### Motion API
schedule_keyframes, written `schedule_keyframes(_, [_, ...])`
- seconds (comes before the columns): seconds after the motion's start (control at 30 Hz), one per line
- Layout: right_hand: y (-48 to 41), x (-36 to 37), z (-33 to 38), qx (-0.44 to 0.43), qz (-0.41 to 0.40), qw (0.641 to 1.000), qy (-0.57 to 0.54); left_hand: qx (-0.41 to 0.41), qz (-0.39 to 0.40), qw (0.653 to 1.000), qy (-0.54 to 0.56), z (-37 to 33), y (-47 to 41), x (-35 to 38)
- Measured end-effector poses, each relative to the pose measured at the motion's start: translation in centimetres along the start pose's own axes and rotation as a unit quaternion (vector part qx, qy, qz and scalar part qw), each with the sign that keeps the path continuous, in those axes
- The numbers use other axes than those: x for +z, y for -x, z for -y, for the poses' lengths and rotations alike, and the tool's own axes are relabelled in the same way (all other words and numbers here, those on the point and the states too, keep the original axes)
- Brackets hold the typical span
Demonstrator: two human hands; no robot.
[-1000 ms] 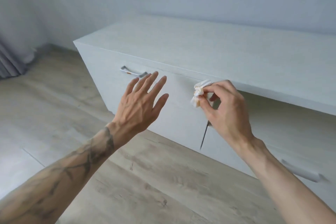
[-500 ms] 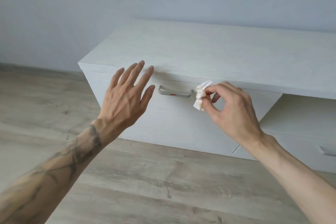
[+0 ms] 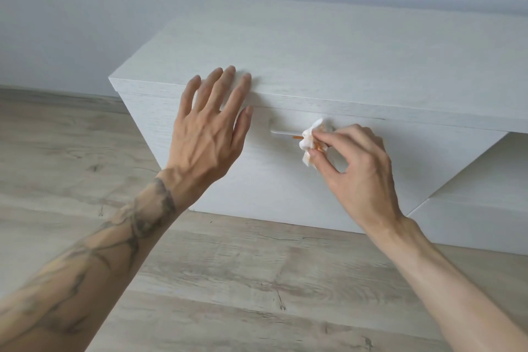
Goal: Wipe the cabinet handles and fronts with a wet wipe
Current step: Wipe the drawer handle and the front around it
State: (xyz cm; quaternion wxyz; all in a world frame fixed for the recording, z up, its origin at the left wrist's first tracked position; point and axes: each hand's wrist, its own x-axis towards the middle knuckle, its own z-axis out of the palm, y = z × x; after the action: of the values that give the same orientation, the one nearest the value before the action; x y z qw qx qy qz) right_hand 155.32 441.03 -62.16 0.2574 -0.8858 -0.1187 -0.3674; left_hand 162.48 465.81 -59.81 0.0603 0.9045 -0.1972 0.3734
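Bare, dark-tattooed left forearm [image 3: 94, 260]

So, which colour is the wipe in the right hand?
The wipe in the right hand is white with orange marks; the head view shows it.

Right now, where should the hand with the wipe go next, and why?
Probably slide the wet wipe left along the handle: the right hand pinches it at the handle's right end, and an orange mark shows on the bar just left of the wipe.

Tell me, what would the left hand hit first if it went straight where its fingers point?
Probably the cabinet's top edge: the left hand, fingers straight, overlaps it, though depth is unclear.
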Motion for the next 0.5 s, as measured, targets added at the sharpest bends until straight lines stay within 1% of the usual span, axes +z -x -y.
schedule_keyframes(0.1, [0.5,0.8,-1.0,-0.018,-0.050,0.999,-0.012,0.003,-0.024,1.000,0.002,0.3,0.2,1.1])
schedule_keyframes(0.27, [0.6,1.8,-1.3,-0.057,-0.115,0.991,0.023,0.019,-0.067,0.997,-0.025,1.5,0.4,2.8])
schedule_keyframes(0.37, [0.4,2.4,-1.2,-0.061,-0.133,0.989,0.024,0.014,-0.092,0.995,-0.046,1.9,0.4,4.2])
schedule_keyframes(0.5, [0.0,3.7,-0.5,-0.075,-0.124,0.989,0.026,0.021,-0.143,0.989,-0.040,2.3,0.2,6.2])
